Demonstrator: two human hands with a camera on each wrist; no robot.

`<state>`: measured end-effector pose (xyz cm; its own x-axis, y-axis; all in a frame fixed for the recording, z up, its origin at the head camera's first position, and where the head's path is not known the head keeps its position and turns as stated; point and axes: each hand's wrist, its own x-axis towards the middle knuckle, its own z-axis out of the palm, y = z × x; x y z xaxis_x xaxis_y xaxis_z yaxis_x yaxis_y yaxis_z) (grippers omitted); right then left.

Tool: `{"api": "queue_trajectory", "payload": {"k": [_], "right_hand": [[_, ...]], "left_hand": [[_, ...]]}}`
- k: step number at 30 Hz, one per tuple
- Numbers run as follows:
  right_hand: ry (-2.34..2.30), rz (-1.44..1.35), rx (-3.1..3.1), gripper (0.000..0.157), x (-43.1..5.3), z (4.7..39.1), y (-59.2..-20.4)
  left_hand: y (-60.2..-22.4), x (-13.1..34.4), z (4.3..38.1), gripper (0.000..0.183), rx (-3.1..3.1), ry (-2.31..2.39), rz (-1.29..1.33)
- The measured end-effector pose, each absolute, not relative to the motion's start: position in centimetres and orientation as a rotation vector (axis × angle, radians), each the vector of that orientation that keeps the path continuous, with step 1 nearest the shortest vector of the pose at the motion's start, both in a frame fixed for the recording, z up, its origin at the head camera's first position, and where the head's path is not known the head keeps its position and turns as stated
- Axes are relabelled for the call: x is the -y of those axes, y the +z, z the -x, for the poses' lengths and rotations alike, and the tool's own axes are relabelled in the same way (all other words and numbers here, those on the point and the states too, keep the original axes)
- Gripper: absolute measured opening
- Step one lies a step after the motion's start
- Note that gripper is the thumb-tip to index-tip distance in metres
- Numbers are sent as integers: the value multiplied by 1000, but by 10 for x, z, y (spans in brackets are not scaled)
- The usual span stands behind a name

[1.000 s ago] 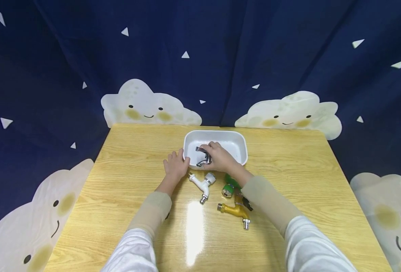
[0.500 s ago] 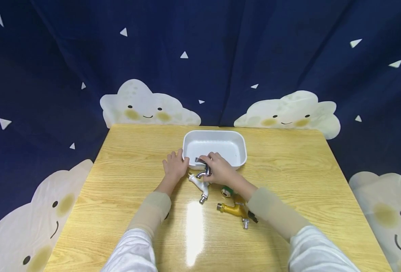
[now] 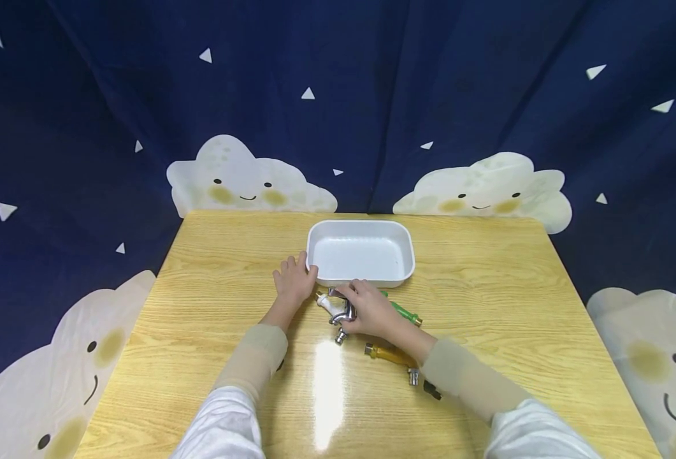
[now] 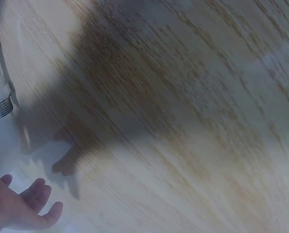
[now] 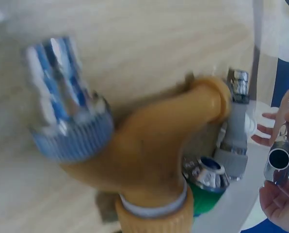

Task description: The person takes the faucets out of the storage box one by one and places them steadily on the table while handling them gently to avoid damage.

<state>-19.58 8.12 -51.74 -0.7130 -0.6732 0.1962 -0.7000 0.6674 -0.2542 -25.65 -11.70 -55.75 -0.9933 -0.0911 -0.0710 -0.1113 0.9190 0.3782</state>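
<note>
My right hand (image 3: pixel 372 310) grips a chrome basin faucet (image 3: pixel 346 312) just in front of the white basin (image 3: pixel 366 255). The faucet is above a white tap (image 3: pixel 327 305) and partly hides it. My left hand (image 3: pixel 294 280) lies at the basin's front left corner with relaxed fingers, thumb at the rim. In the right wrist view the faucet's round open end (image 5: pixel 279 159) faces the camera. A green tap (image 3: pixel 403 312) is partly behind my right hand. Nearer me, a yellow tap (image 3: pixel 392 354) lies partly under my right forearm.
All of this stands on a wooden table (image 3: pixel 229 255). Behind the table hangs a dark blue curtain (image 3: pixel 338 115) printed with clouds and triangles. A dark handle (image 3: pixel 432 390) shows beside the right sleeve.
My right hand has brought the chrome faucet out of the basin, over its front rim and towards me, down to the white tap. My left hand has stayed at the basin corner.
</note>
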Motion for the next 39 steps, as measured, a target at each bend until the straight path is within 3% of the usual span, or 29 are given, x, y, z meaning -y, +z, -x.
{"api": "queue_trajectory", "payload": {"k": [39], "right_hand": [[443, -1225, 2792, 71, -70, 141, -553]], "left_hand": [[-560, 118, 257, 56, -3003, 580, 160]]}}
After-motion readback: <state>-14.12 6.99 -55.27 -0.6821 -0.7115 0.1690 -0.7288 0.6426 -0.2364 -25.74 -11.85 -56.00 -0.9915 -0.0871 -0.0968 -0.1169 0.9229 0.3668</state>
